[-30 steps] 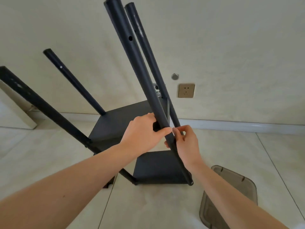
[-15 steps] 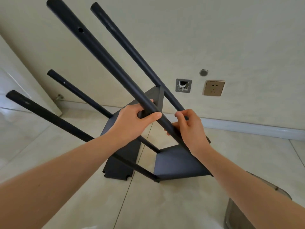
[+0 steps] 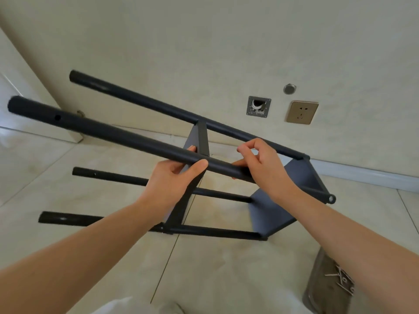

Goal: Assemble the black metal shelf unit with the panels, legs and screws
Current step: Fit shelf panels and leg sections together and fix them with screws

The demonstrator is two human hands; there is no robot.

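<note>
No readable text, label, brand, number or sign appears on anything here.

A black metal shelf unit (image 3: 199,141) lies tipped on its side, four round legs (image 3: 113,132) pointing left. Two flat panels (image 3: 272,214) join them. Loose screws (image 3: 340,279) lie at lower right.

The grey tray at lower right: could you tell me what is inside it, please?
Several loose screws lie inside the tray. The right forearm covers its upper edge, and the frame edge cuts off the rest.
</note>
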